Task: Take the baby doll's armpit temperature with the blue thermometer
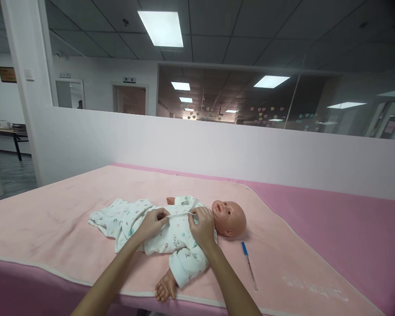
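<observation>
A baby doll (232, 219) lies on its back, its head to the right, dressed in a white printed baby outfit (171, 235). Over its chest a thin white tie string (179, 215) is stretched between my two hands. My left hand (153, 224) pinches the string's left end above the doll's belly. The other end is in the closed fingers of my right hand (202, 224), close to the doll's neck. One doll hand (166, 286) sticks out of the near sleeve; the other (170, 200) shows at the far side.
A pen with a blue cap (249, 265) lies right of the doll's head. Beneath everything is a pale pink blanket (52, 215) on a darker pink mat (358, 219). A low white wall (217, 149) with glass above it borders the far side.
</observation>
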Demonstrator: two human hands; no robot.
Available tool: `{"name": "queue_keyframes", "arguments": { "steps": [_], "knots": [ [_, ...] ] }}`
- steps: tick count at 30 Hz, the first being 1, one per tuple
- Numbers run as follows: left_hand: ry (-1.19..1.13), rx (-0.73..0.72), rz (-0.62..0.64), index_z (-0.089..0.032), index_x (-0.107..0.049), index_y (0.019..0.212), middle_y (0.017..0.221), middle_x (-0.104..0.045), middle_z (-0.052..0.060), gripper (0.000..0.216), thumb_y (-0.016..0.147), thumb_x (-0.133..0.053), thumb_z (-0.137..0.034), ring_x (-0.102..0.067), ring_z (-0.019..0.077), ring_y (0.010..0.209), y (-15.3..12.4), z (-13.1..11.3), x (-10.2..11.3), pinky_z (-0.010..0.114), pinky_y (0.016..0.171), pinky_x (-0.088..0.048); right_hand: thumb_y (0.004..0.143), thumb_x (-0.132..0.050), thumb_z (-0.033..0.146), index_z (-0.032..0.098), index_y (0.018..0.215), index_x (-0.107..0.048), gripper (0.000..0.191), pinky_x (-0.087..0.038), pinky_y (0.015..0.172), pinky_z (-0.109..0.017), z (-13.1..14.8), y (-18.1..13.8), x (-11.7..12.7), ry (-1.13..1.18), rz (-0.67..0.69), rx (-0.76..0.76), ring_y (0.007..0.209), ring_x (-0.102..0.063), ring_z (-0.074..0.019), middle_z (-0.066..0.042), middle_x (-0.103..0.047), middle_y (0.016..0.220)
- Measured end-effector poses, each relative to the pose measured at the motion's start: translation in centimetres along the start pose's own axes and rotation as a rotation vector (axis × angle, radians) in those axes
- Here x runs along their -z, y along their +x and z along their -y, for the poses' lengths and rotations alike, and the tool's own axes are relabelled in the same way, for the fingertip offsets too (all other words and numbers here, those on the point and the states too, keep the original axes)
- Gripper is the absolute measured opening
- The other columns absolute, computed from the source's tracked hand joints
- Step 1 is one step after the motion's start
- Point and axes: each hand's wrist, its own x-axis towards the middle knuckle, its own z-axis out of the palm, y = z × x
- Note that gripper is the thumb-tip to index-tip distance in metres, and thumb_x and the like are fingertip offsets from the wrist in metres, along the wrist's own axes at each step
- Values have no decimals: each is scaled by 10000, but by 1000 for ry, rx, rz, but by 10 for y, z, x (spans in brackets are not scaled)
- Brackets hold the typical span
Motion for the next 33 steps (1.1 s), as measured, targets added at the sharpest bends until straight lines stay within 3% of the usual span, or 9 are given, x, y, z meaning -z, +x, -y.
{"name": "queue_keyframes", "arguments": {
  "steps": [5, 11, 21, 25, 29, 33],
  "knots": [
    [183, -122, -134, -187, -649, 735, 791, -651, 30, 197, 706, -457, -216, -572, 179, 750, -8, -3, 0, 274, 695, -412, 752, -454, 144, 171, 690, -519, 94, -308, 702, -261, -1, 0, -1, 0, -1, -12, 726, -466, -149, -15, -551, 703],
    [310, -223, -94, -226, -674, 843, 897, -649, 25, 230, 741, -477, -289, -585, 185, 816, -14, 1, 2, 288, 758, -427, 751, -454, 144, 172, 680, -518, 101, -310, 695, -255, -1, 0, -1, -8, -17, -2, 714, -468, -143, -12, -550, 689],
    [520, -203, -229, -218, -593, 792, 816, -659, -1, 176, 766, -424, -259, -596, 162, 741, -14, 7, -10, 258, 661, -422, 748, -468, 151, 173, 686, -520, 84, -313, 693, -265, 0, -2, -1, -7, -21, 6, 721, -467, -148, -14, -545, 692],
    [554, -166, -219, -212, -543, 756, 746, -628, -14, 106, 714, -446, -214, -567, 162, 681, -17, -1, -6, 249, 585, -385, 736, -464, 146, 173, 690, -522, 78, -333, 692, -275, 2, 2, 2, 23, -34, 39, 716, -477, -151, -17, -552, 696],
    [385, -244, -186, -202, -523, 734, 789, -604, 2, 106, 747, -421, -225, -548, 163, 731, -17, -22, -2, 254, 634, -398, 764, -440, 161, 173, 770, -545, 106, -377, 750, -303, 11, 4, 27, 131, -212, 69, 781, -516, -165, -38, -587, 776],
    [179, -292, -206, -197, -568, 804, 882, -614, 31, 206, 812, -392, -304, -549, 172, 847, 12, -39, -13, 271, 751, -411, 807, -429, 212, 174, 840, -561, 141, -414, 750, -299, 17, -20, 72, 129, -447, -184, 843, -538, -182, -66, -604, 841]
  ]
}}
